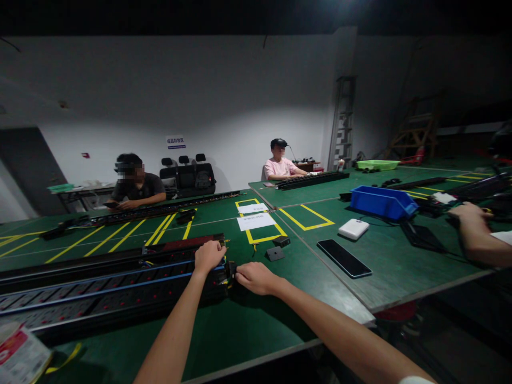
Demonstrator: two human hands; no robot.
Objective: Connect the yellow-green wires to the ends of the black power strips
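A long black power strip (pixel 120 290), with rows of sockets, red dots and blue wires along it, lies across the green table in front of me. My left hand (pixel 209 257) is closed over its right end, where short coloured wires stick out. At that same end sits a small black end piece (pixel 230 269), pinched in the curled fingers of my right hand (pixel 256 278). My fingertips hide part of this piece, so whether it is joined to the strip I cannot tell. Just beyond lie two small dark caps, one of them a grey-black plate (pixel 275 253).
Right of my hands are a phone (pixel 344 258), a white power bank (pixel 353 229) and a blue bin (pixel 382 202). A co-worker's hand (pixel 472 218) is at far right; two people sit opposite. Paper sheets (pixel 254 221) lie ahead, a paper tub (pixel 22 354) at lower left.
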